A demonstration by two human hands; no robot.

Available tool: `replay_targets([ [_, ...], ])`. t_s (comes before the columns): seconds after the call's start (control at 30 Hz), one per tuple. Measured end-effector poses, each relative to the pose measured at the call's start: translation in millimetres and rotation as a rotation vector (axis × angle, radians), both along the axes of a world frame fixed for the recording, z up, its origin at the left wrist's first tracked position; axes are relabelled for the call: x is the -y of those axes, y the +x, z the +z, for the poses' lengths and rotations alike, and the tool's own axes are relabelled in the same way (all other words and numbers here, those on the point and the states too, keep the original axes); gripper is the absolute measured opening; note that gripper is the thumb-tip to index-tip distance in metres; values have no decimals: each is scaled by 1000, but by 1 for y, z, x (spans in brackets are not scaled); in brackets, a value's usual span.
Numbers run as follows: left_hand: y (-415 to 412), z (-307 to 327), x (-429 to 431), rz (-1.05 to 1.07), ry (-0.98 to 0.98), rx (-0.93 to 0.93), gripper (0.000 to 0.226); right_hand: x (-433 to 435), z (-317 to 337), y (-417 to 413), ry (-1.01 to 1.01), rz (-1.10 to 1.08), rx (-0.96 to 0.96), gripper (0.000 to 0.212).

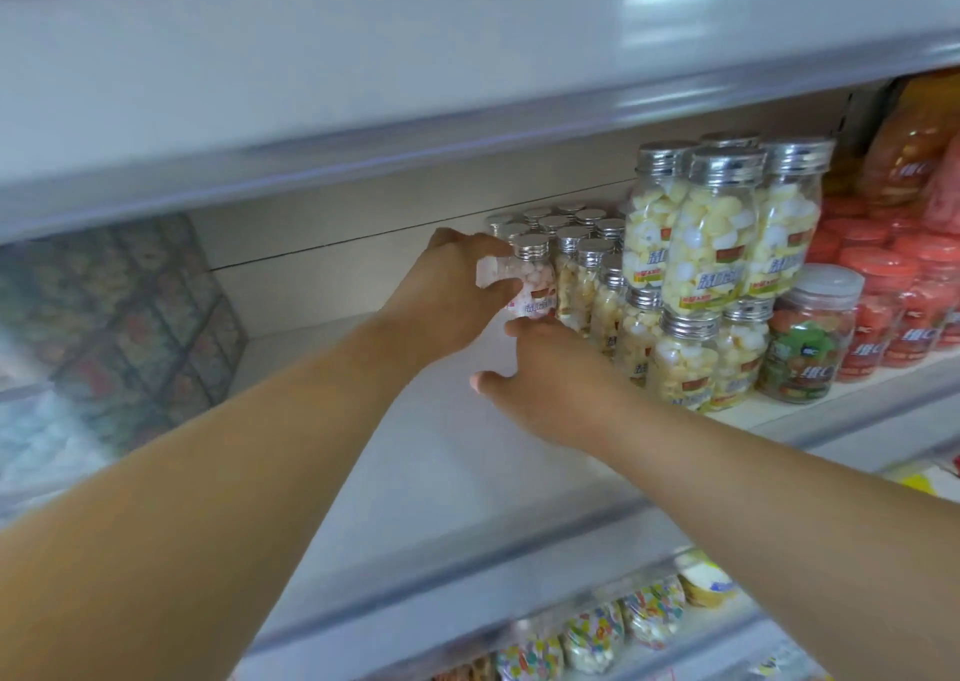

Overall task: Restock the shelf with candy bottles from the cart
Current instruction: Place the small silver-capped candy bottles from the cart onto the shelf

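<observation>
**Candy bottle** (527,278): small and clear, with a silver screw cap and pink and white pellets inside. Its label shows a red patch above blue Chinese characters, too blurred to read. It is upright at the left end of a block of small silver-capped bottles (587,259), touching the nearest one, toward the back of the white shelf (457,472). Its base is hidden.

**Left hand** (447,291): grips the bottle from the left, thumb across the front, fingers curled round the far side.

**Right hand** (550,384): lower and nearer. The thumb is spread wide from the index finger, whose tip lies just beside the bottle's base. Contact cannot be told, and the other fingers are hidden.

**Surroundings**:
- Right of the block, larger yellow-and-white candy bottles (717,244) are stacked in 2 tiers. Their labels bear a red patch and blue characters beginning 清.
- Next stands a clear-lidded jar (810,337) of green and orange sweets.
- Beyond it are red-lidded jars (883,311) whose labels include a "C".
- Orange packs (914,145) sit at the far right.
- A glossy white upper shelf (363,83) runs overhead.
- The tier below holds jars of multicoloured candy (592,633).
- Blurred patterned packets (130,306) fill the left.
</observation>
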State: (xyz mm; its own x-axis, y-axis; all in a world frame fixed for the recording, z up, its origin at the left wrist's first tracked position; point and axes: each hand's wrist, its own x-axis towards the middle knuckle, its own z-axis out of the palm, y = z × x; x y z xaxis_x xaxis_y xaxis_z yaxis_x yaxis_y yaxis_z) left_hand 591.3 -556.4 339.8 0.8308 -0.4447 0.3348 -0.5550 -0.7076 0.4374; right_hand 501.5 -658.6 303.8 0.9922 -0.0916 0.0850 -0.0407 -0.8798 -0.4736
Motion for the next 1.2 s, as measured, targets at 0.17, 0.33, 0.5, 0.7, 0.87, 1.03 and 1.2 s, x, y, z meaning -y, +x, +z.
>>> replay_targets([
  [0.17,-101,1,-40,68,-102,-93,29,7,22,-72,118,136,121,41],
  [0.33,-231,-41,-67,68,-217,-34,24,25,-22,-181,368,305,307,13],
  [0.5,-307,-136,-71,99,-186,-112,21,43,-126,-255,416,305,30,17],
  [0.7,-345,-268,-71,209,-106,-478,22,53,-262,-285,325,210,-298,16],
  [0.87,-377,-394,-80,215,143,-823,28,65,-369,-310,57,198,-615,20],
  [1.03,-401,-487,-72,63,358,-1008,39,70,-437,-328,-179,304,-758,46],
  [1.2,-414,-552,-36,-114,414,-997,55,74,-477,-337,-312,400,-788,63],
])
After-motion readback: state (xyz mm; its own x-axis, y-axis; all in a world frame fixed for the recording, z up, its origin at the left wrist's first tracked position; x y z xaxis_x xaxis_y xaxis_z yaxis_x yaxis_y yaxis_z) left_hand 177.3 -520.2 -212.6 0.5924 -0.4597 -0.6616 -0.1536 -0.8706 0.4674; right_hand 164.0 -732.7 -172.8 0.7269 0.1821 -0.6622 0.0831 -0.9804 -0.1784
